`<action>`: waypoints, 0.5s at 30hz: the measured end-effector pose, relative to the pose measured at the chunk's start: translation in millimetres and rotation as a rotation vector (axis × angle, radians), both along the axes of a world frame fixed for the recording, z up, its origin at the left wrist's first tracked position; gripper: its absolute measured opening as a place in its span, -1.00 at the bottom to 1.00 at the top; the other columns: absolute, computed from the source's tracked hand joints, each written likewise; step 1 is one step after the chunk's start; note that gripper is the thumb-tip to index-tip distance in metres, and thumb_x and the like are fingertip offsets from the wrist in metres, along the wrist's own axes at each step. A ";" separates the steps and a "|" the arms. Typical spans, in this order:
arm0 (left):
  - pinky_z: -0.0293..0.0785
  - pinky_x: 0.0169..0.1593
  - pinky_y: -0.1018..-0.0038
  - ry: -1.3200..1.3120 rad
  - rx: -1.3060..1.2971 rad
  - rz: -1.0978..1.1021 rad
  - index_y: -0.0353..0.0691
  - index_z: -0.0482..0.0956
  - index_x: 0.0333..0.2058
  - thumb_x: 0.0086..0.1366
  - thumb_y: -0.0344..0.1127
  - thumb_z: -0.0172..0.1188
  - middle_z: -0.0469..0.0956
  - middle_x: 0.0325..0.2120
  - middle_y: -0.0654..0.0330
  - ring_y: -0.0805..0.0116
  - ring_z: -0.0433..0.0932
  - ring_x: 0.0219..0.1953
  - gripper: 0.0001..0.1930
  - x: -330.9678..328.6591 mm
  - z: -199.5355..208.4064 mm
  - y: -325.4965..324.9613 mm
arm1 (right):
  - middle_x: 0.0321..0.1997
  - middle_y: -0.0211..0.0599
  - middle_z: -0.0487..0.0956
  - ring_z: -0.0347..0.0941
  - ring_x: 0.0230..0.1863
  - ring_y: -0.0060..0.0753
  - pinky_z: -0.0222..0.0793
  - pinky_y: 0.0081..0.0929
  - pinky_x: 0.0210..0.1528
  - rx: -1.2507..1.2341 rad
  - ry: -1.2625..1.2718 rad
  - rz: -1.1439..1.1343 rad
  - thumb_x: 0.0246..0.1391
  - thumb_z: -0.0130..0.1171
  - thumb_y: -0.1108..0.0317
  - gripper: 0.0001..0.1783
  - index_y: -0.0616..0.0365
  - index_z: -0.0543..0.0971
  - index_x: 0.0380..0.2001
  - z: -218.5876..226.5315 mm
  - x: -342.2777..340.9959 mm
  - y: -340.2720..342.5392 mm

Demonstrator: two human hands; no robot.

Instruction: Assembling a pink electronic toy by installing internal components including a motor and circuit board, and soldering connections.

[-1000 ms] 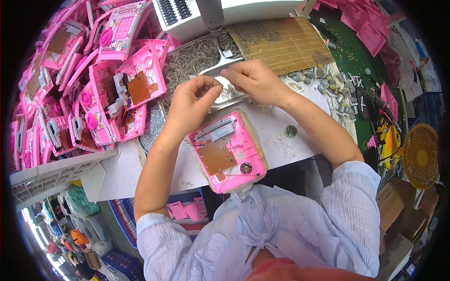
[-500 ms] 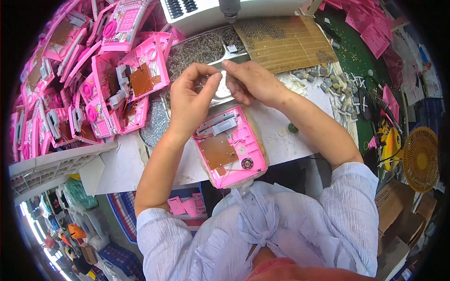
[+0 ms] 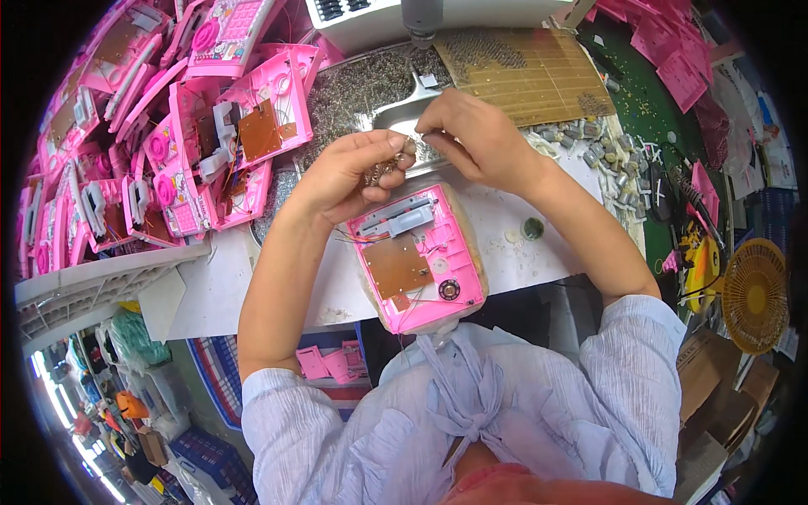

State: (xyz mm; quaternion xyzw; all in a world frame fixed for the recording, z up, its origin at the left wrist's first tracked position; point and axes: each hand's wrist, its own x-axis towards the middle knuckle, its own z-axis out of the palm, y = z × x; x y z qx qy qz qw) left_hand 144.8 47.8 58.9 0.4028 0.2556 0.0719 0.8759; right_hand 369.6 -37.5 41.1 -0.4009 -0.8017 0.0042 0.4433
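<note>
Just above the pink plastic casing (image 3: 461, 257), my left hand (image 3: 349, 168) is curled around a cluster of small metal screws (image 3: 376, 175). My right hand (image 3: 484, 135) is beside it, thumb and forefinger pinched together close to the left fingertips. What sits in that pinch is too small to make out. The casing lies open side up on a pad in front of me. Inside it are a brown circuit board (image 3: 396, 268), a grey plastic part (image 3: 408, 220), thin wires and a round black speaker (image 3: 449, 289).
A metal tray of loose screws (image 3: 358, 93) lies behind my hands, below a machine's driver head (image 3: 421, 23). Cardboard (image 3: 526, 80) with more screws and a heap of small grey motors (image 3: 602, 156) are to the right. Pink casings (image 3: 189, 189) pile up at left; a yellow fan (image 3: 755, 295) stands right.
My left hand has turned palm up, exposing the screws in it. My right hand has shifted slightly right and turned, its fingers now pinched. The whole view has shifted a little.
</note>
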 end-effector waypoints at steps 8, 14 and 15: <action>0.10 -0.55 0.71 0.143 0.540 0.199 -0.25 0.57 -0.14 0.47 -0.21 0.17 0.44 -0.54 0.42 0.69 0.28 -0.58 -0.79 12.7 -4.0 -15.5 | -0.37 -0.38 0.57 0.36 -0.55 -0.63 0.30 -0.53 -0.46 -1.096 0.598 -0.056 0.42 0.05 0.02 -0.58 0.20 0.55 -0.27 16.8 -11.8 6.3; 0.11 -0.56 0.70 0.179 0.258 0.117 -0.25 0.57 -0.14 0.48 -0.19 0.16 0.47 -0.44 0.36 0.66 0.32 -0.52 -0.77 9.3 2.9 -6.5 | -0.36 -0.24 0.56 0.46 -0.37 -0.41 0.37 -0.41 -0.33 -0.538 0.319 -0.044 0.30 0.19 0.23 -0.75 0.22 0.55 -0.33 1.2 -13.1 7.0; 0.12 -0.57 0.71 0.181 0.171 0.105 -0.25 0.56 -0.14 0.48 -0.19 0.16 0.48 -0.41 0.33 0.66 0.33 -0.50 -0.77 6.9 3.4 -3.8 | -0.33 -0.22 0.57 0.49 -0.33 -0.35 0.40 -0.37 -0.30 -0.493 0.294 -0.034 0.26 0.21 0.29 -0.81 0.21 0.55 -0.32 2.4 -13.1 4.8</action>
